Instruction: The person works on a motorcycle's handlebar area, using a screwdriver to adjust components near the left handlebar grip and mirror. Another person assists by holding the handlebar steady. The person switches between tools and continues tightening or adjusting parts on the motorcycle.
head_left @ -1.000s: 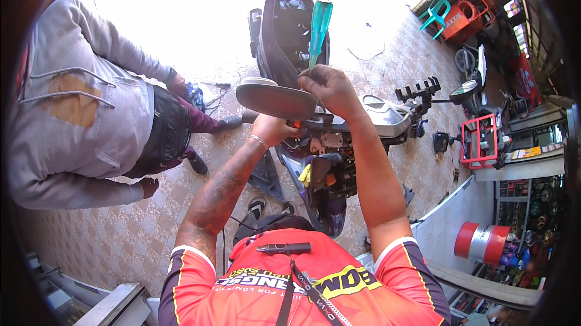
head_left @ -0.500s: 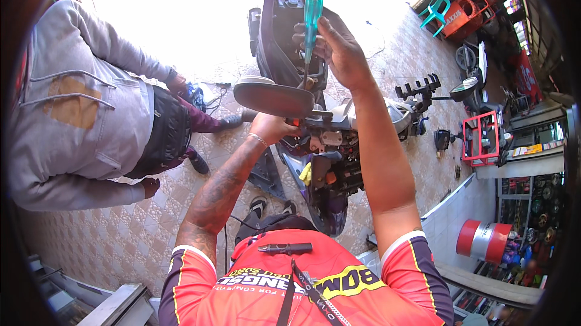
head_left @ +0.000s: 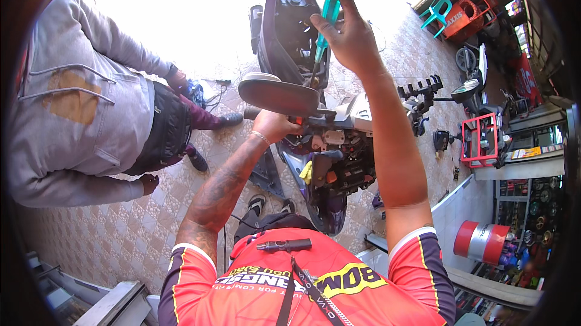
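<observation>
A screwdriver (head_left: 327, 28) with a clear green handle is in my right hand (head_left: 354, 42), closed around it with thumb and fingers. Its shaft slants down toward the motor scooter's handlebar area, and the tip is hidden behind a round mirror (head_left: 279, 97). My left hand (head_left: 274, 126) is closed on the handlebar (head_left: 250, 112), just below the mirror, beside a small orange-red switch; most of its fingers are hidden. The partly stripped scooter (head_left: 333, 138) shows bare wiring and inner parts, and its long dark seat section (head_left: 283, 26) stretches away from me.
At the left stands a person in a grey hoodie (head_left: 91, 96), hands lowered. A dark panel (head_left: 266, 172) lies on the patterned tile floor. Yellow cloth (head_left: 306, 173) hangs on the scooter. To the right are a green chair (head_left: 436, 10), a red frame (head_left: 479, 138) and a red-white drum (head_left: 482, 242).
My right hand has shifted slightly right, and the screwdriver now leans more to the right. My left hand stays at the handlebar; the mirror sits slightly further right in view.
</observation>
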### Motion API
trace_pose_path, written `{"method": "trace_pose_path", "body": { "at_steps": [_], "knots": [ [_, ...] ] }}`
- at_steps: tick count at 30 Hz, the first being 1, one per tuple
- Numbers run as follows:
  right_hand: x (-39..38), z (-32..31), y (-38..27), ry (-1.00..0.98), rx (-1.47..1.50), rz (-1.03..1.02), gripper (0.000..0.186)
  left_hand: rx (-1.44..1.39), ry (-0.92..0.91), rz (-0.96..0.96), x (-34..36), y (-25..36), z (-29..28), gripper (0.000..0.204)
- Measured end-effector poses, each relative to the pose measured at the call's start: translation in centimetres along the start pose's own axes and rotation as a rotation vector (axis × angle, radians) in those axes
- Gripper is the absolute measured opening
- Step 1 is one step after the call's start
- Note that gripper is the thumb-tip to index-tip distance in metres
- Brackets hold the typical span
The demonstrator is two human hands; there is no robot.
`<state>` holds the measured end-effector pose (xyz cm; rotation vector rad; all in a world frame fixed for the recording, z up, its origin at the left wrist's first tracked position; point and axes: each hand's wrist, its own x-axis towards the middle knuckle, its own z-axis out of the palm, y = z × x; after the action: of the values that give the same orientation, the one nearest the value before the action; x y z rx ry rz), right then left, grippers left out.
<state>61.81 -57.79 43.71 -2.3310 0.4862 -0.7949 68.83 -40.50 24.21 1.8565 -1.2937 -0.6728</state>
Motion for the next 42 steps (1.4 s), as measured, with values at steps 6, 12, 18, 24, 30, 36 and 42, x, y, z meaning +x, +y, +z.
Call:
{"method": "trace_pose_path", "body": {
  "at_steps": [6,12,18,24,30,36,42],
  "knots": [
    [1.4,-0.7,-0.2,0.027,-0.104,0.026,0.049,0.010,-0.037,-0.034,0.3,-0.4,0.2,0.054],
    [1.8,0.7,0.1,0.079,-0.055,-0.082,0.055,0.050,-0.022,0.016,0.3,-0.5,0.2,0.055],
    [1.9,1.1,0.8,0.207,-0.158,-0.117,0.040,0.040,-0.037,-0.019,0.2,0.1,-0.2,0.053],
    [1.9,1.3,0.9,0.188,0.025,-0.114,0.043,0.073,0.003,0.005,0.1,-0.1,0.0,0.054],
    [1.7,0.1,0.6,0.164,-0.277,-0.147,0.039,0.018,0.009,0.025,0.3,-0.1,0.0,0.055],
    [1.9,-1.0,0.7,0.037,0.134,-0.074,0.039,0.028,-0.023,-0.018,0.2,0.0,0.0,0.055],
    [1.8,-1.3,0.8,0.047,0.041,-0.072,0.047,0.037,-0.004,-0.020,0.1,0.0,0.0,0.055]
  ]
}}
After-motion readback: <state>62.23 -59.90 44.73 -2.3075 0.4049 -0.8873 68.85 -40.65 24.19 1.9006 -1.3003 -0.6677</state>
